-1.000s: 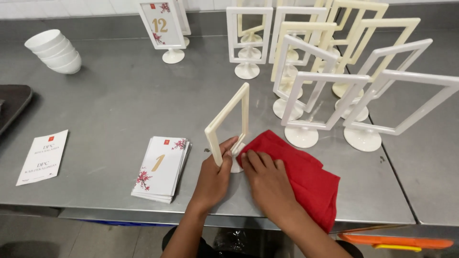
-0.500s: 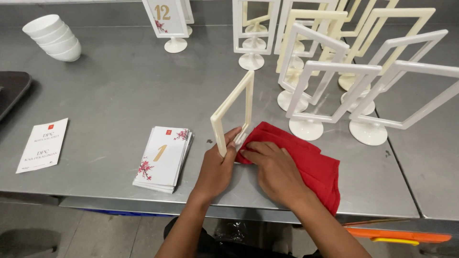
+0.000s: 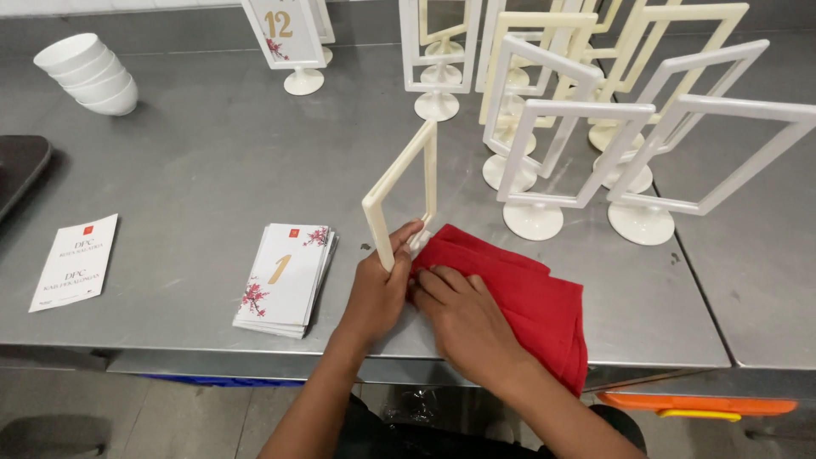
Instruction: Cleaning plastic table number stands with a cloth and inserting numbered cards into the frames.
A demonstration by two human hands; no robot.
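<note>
My left hand grips the lower edge of an empty cream sign frame that stands upright on the steel table. Beside it my right hand presses a folded red cloth against the frame's base, fingers curled over the cloth. The frame's foot is hidden behind my hands and the cloth. A stack of white cards with a gold numeral and red blossoms lies just left of my left hand.
Several empty white and cream stand frames crowd the back right. A frame holding a numbered card stands at the back. Stacked white bowls sit far left, a white leaflet near the front left, a dark tray at the left edge.
My hands and the frame hold nearly the same place. The right hand has shifted slightly on the cloth against the frame's base.
</note>
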